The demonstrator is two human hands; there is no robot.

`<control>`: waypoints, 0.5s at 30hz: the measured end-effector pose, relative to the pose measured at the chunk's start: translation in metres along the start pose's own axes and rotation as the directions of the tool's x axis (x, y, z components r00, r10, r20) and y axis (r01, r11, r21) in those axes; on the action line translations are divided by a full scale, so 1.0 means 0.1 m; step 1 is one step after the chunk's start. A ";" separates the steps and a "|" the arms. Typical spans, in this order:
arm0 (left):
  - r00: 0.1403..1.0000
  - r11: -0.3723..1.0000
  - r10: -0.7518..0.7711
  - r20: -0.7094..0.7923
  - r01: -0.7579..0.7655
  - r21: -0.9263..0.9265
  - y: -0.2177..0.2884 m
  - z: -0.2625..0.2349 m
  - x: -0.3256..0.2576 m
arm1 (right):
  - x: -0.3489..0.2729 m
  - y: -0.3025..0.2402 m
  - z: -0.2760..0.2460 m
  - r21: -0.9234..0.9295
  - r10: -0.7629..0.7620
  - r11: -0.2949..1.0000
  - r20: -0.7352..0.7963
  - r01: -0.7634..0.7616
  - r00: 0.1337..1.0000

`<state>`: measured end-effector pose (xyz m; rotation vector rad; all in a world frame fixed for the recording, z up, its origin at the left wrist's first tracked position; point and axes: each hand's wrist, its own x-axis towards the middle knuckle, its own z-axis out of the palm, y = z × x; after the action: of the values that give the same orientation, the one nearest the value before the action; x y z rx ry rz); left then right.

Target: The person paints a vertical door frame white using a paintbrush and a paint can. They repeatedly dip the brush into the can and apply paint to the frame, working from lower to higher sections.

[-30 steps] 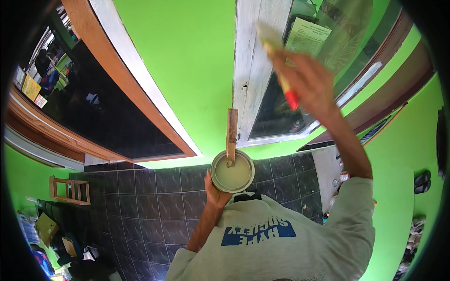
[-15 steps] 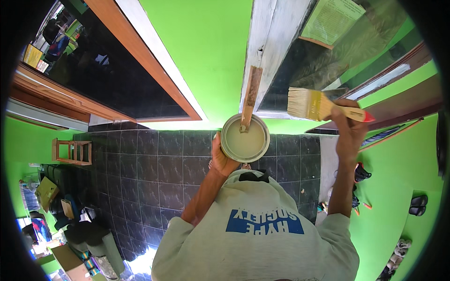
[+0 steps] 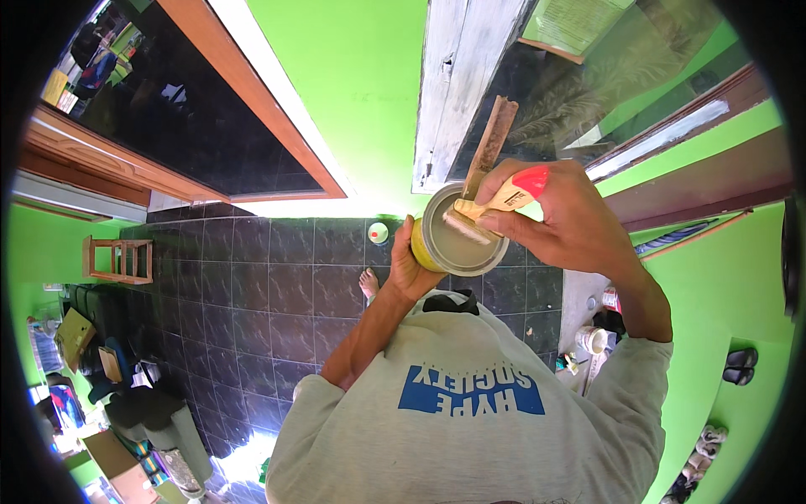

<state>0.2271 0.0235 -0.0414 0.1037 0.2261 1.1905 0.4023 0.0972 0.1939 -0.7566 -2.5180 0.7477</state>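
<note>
Grey sweatshirt (image 3: 495,428), loose and soft, filling the frame from 5 to 7 o'clock. Blue block lettering in a slanted blue panel across the chest. Dark collar patch (image 3: 451,302) at the neckline. Sleeves pushed up above the elbows, both forearms bare. Bare left hand (image 3: 409,267) and right hand (image 3: 561,220), no gloves, rings or watch visible. One bare foot (image 3: 369,284) at 11 o'clock from the collar.

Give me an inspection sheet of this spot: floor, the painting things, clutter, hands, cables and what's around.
Surface: dark tiled floor, far below.
Job's things: paint can of pale paint; paintbrush with bristles in it; wooden stir stick standing in the can.
Clutter: small wooden stool, boxes and bags at lower left, tins near the wall at right, shoes.
Hands: left hand grips the can; right hand holds the brush.
Cables: nothing seen.
Surroundings: bright green walls, dark glass windows in wooden frames, partly whitened frame.
</note>
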 end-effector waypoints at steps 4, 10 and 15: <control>1.000 1.000 0.014 -0.026 -0.013 0.014 -0.06 0.03 -0.02 | -0.06 0.05 0.05 -0.008 -0.014 1.000 0.007 0.014 1.000; 1.000 0.999 0.016 -0.002 -0.016 -0.052 -0.10 -0.01 -0.03 | -0.16 -0.07 -0.09 0.144 0.035 0.989 -0.059 -0.026 0.998; 1.000 0.999 0.013 -0.019 -0.013 -0.037 -0.12 -0.01 -0.04 | -0.33 0.04 -0.07 0.295 0.176 0.947 -0.138 -0.129 0.975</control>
<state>0.2360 0.0152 -0.0439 0.0615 0.2194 1.2085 0.4322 0.0828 0.1895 -0.8776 -2.1626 1.0308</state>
